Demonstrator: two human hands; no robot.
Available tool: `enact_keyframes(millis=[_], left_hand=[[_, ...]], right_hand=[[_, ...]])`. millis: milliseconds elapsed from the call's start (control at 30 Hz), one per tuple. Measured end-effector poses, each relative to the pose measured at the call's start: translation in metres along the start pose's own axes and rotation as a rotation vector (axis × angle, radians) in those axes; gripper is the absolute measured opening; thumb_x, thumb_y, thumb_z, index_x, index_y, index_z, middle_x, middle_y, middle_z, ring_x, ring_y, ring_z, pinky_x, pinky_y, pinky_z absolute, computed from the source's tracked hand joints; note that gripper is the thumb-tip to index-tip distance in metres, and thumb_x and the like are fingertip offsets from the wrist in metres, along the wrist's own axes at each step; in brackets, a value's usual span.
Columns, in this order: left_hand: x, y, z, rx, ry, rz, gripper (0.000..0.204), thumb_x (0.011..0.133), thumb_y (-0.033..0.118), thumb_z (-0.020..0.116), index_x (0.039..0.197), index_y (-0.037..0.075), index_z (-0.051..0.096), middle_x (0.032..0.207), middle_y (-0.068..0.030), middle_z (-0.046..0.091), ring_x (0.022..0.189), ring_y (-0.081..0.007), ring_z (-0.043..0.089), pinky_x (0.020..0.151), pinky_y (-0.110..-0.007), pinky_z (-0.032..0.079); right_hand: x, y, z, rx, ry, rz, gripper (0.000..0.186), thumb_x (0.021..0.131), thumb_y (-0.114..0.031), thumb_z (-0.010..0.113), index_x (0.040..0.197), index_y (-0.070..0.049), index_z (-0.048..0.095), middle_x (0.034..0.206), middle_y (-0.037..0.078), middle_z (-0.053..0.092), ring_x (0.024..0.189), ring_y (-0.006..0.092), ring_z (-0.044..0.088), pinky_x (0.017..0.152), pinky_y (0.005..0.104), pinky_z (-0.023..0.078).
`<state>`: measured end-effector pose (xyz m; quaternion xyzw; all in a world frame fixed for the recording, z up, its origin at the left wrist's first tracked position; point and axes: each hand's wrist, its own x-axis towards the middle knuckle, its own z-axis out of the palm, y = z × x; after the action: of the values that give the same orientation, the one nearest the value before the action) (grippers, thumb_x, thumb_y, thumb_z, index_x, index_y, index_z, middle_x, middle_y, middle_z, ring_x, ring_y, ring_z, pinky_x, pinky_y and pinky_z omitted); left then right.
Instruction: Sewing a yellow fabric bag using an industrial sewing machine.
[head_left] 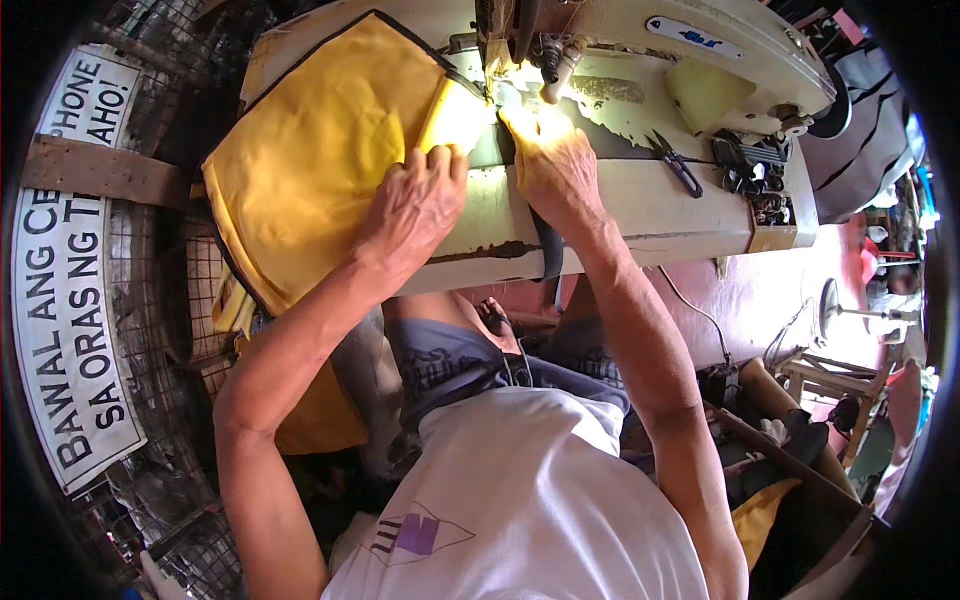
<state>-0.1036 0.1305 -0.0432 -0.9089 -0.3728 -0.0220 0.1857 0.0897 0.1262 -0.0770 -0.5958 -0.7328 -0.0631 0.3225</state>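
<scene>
A yellow fabric piece with dark edging (300, 150) covers the left of the sewing table (470, 235) and reaches to the presser foot area of the sewing machine (750, 60), under a bright lamp. My left hand (415, 200) has its fingers curled on the fabric's right part, gripping it. My right hand (555, 165) is closed on the fabric edge just in front of the needle area, whose detail is washed out by the light. A dark strip (550, 245) hangs from below my right hand over the table's front edge.
Thread snips (675, 165) and small dark tools (765, 175) lie to the right. A wire mesh wall with printed signs (75, 310) is at the left. More yellow fabric (320, 400) hangs below the table. A stand fan (830, 310) and wooden furniture are at right.
</scene>
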Motion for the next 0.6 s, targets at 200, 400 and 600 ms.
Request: enact_keyframes(millis=[200,400,600], left_hand=[[0.036,-0.03,0.025,-0.257,0.107,0.185,0.017,0.089,0.004,0.051,0.096,0.001,0.065,0.077,-0.0198,0.067,0.068,-0.0302,0.07,0.06,-0.04,0.058],[0.055,-0.08,0.032,-1.706,-0.495,-0.286,0.037,0.096,0.017,0.054,0.125,-0.005,0.062,0.103,-0.0044,0.069,0.084,-0.011,0.062,0.076,-0.029,0.053],[0.049,-0.041,0.02,-1.379,-0.352,-0.26,0.029,0.095,0.015,0.053,0.116,-0.003,0.061,0.097,-0.0141,0.068,0.09,-0.0209,0.065,0.082,-0.035,0.052]], right_hand=[[0.004,0.006,-0.001,0.006,0.009,-0.061,0.027,0.076,-0.007,0.059,0.101,-0.009,0.068,0.081,0.014,0.065,0.076,0.0329,0.064,0.065,0.0431,0.05],[0.005,0.006,0.0,0.019,0.048,-0.101,0.026,0.077,-0.008,0.058,0.1,-0.01,0.069,0.08,0.014,0.065,0.074,0.0322,0.063,0.063,0.0436,0.049],[-0.001,0.004,0.005,0.013,0.015,-0.033,0.029,0.078,-0.009,0.059,0.106,-0.01,0.07,0.085,0.014,0.066,0.083,0.0317,0.063,0.068,0.0445,0.046]])
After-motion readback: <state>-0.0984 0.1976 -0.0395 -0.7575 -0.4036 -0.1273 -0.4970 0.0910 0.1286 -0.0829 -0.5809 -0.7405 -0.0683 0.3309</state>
